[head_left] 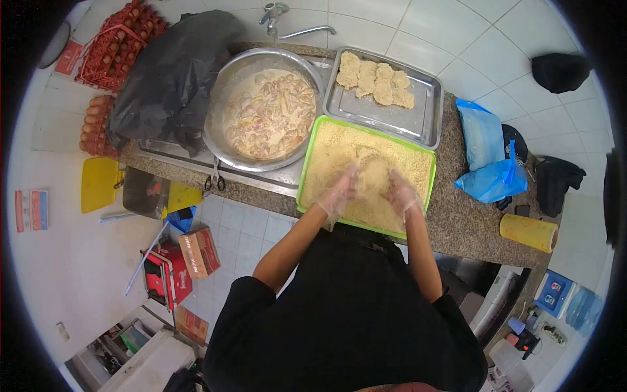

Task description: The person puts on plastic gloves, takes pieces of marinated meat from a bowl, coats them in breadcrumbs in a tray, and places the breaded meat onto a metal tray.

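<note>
A green-rimmed tray (432, 171) full of pale breadcrumbs (333, 140) lies in front of me. My left hand (339, 191), in a clear plastic glove, is over the crumbs on the left side. My right hand (402, 193), gloved the same way, is over them on the right. Motion smears the fingers of both hands. Between them is a blurred, crumb-covered heap (374, 173); whether a piece of food is inside it I cannot tell. Behind, a metal tray (424, 121) carries several breaded pieces (375, 81). A large metal bowl (215, 140) holds raw meat pieces (271, 114) in creamy batter.
A black plastic bag (176, 78) and egg trays (121, 46) stand at the left. Scissors (214, 181) lie by the bowl, below the faucet (297, 29). Blue bags (486, 157) and a yellow roll (528, 233) sit on the counter (464, 222) at the right.
</note>
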{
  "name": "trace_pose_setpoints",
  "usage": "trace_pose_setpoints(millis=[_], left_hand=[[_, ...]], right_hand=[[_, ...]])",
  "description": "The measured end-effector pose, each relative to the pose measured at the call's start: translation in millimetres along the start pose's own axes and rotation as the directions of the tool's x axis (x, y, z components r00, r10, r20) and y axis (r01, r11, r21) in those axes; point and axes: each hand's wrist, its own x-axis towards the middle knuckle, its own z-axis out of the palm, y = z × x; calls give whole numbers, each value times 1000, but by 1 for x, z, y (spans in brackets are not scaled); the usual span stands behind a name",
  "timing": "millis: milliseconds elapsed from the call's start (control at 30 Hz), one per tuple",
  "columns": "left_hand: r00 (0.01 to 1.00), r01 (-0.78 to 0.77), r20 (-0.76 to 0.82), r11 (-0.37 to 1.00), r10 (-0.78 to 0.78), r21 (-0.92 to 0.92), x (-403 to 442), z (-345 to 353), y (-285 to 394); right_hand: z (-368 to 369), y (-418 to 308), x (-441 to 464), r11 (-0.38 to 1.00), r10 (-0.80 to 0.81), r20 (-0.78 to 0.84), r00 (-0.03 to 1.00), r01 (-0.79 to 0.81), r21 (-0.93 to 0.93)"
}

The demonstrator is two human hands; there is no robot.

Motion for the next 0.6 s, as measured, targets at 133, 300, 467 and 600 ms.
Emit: trace_pose_setpoints(millis=[133,300,467,600], left_hand=[[953,-159,-228,970,200,185,-31,13,47],[847,-165,-252,682,468,713,-23,-17,42],[733,-200,-341,666,589,719,-59,0,65],[706,-345,-231,609,670,714,-59,-5,55]], right_hand=[[8,-36,-5,638,-336,41,941,259,-725],[77,32,25,-305,-746,519,417,480,-823],[110,30,18,-298,-620,544,565,472,-830],[116,7,30,-109,-714,357,602,408,-907]])
